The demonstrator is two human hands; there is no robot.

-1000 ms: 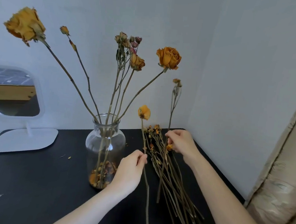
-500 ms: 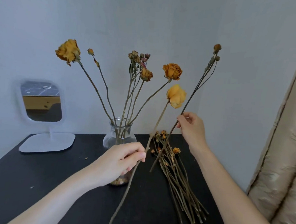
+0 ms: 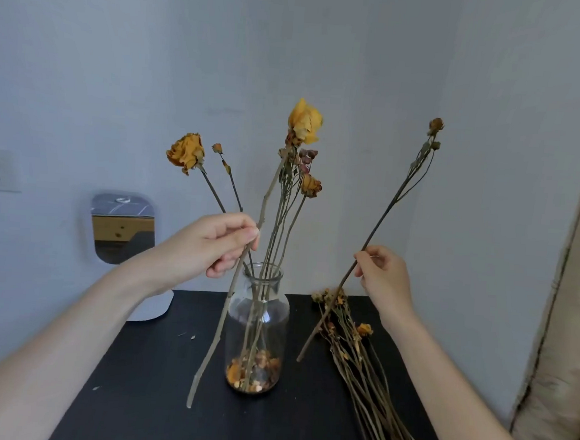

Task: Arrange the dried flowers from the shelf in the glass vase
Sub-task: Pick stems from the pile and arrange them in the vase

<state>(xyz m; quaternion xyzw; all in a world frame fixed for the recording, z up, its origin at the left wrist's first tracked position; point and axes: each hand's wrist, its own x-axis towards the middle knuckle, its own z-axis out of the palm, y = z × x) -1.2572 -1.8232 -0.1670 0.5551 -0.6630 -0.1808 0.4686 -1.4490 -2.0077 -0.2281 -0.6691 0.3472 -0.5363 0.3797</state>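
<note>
Below my left hand [image 3: 223, 246], which pinches a long-stemmed dried yellow rose [image 3: 304, 123] outside it, the clear glass vase [image 3: 258, 307] already holds several stems, while my right hand [image 3: 382, 278] pinches a thin brown budded stem [image 3: 389, 209] above the loose pile of dried stems [image 3: 358, 355] that I judge yet to go in.

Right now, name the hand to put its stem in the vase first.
Likely left: the left hand pinches the yellow rose stem beside the glass vase mouth; the right hand holds its bud stem over the pile.
</note>
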